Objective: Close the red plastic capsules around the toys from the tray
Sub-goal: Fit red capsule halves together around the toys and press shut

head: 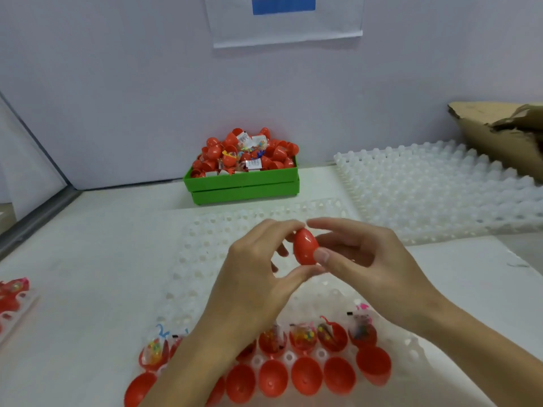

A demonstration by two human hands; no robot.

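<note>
Right now both hands pinch one glossy, egg-shaped red capsule (305, 247), left hand (258, 277) and right hand (367, 259), above the dimpled white plastic tray (205, 248).

Egg-shaped plastic capsule (305, 247): plain glossy red. Open plastic capsule halves (305, 380) in near row: same solid red. Bagged small toys (302, 337): multicoloured specks of yellow, blue, pink. Dimpled plastic tray (205, 245): translucent white, regular grid of cups. Rectangular plastic bin (244, 186): bright green. Torn cardboard box (499, 136): brown. Wall sheet (283, 22): white with blue band.
</note>
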